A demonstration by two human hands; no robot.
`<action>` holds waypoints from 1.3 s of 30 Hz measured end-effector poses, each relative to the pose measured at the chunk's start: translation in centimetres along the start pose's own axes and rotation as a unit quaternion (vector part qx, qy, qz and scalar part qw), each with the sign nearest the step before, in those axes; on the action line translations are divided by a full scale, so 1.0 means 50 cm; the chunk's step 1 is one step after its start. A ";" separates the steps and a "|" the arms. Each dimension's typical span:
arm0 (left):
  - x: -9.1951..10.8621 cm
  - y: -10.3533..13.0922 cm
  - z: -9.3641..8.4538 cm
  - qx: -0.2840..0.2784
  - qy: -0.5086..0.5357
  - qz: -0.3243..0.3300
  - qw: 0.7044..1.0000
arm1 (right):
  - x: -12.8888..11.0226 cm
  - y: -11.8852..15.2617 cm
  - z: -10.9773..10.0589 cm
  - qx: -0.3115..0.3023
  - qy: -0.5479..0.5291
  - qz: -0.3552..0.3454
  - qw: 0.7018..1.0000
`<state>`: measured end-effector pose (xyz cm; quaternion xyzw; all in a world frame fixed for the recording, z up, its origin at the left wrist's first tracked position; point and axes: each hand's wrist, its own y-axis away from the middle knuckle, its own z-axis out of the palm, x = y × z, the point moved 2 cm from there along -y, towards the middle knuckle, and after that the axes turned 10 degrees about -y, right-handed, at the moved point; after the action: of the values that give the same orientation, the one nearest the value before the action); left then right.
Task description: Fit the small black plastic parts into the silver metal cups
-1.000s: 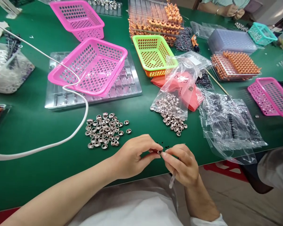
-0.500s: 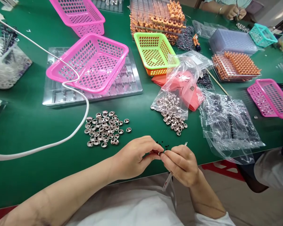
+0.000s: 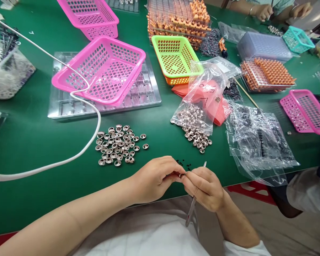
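At the table's near edge my left hand (image 3: 156, 179) pinches a small metal ring (image 3: 181, 175), mostly covered by the fingertips. My right hand (image 3: 204, 186) is closed with its fingertips meeting the same ring. A pair of tweezers (image 3: 191, 210) is tucked through that hand, tips pointing up and away, the other end down by the white shirt. Just beyond the fingers lie tiny black pieces (image 3: 188, 165). To the left is a loose pile of metal rings (image 3: 118, 145). More small metal rings (image 3: 194, 129) spill from a clear bag (image 3: 212, 74) to the right.
A pink basket (image 3: 101, 71) rests on a clear plastic tray (image 3: 149, 96), with a white cable (image 3: 96, 131) across it. A green basket (image 3: 176, 58), orange parts (image 3: 274, 74) on trays and clear bags (image 3: 261, 142) lie farther right. Another person's hands (image 3: 265, 12) are at the far side.
The tweezers have swung in my right hand, their tips shifting left. Both hands stay together at the ring. Across the table, the other person's hands have moved apart.
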<state>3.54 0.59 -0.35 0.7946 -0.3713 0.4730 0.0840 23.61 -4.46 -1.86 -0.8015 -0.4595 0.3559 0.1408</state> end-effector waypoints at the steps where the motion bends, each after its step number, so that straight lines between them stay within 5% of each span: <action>1: 0.000 0.000 0.000 0.001 0.001 -0.003 1.000 | 0.002 0.004 0.003 -0.002 0.004 -0.001 1.000; 8: -0.004 -0.004 -0.002 -0.010 0.003 -0.026 1.000 | 0.011 -0.003 0.015 0.042 0.012 0.003 0.999; 15: 0.001 -0.005 -0.037 -0.066 -0.076 -0.098 0.990 | 0.009 -0.036 0.016 0.018 -0.003 0.068 0.998; 21: -0.046 0.028 -0.117 -0.025 -0.334 -0.138 0.932 | 0.021 0.020 -0.022 0.177 0.010 0.140 0.974; 27: -0.076 0.040 -0.160 -0.065 -0.433 -0.188 0.879 | 0.026 0.072 -0.029 0.366 0.031 0.167 0.915; 30: -0.038 -0.005 -0.133 -0.047 -0.425 -0.165 0.889 | 0.026 0.075 -0.026 0.393 0.022 0.164 0.904; 34: 0.015 -0.096 -0.034 -0.098 -0.358 -0.059 0.927 | 0.025 0.074 -0.027 0.382 0.027 0.176 0.907; 39: 0.017 -0.178 0.074 -0.128 -0.365 0.016 0.922 | 0.025 0.077 -0.026 0.361 0.049 0.188 0.912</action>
<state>12.28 4.67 0.28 0.8887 -0.4461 0.0995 0.0359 27.36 -5.34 -3.62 -0.7839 -0.1324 0.4779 0.3736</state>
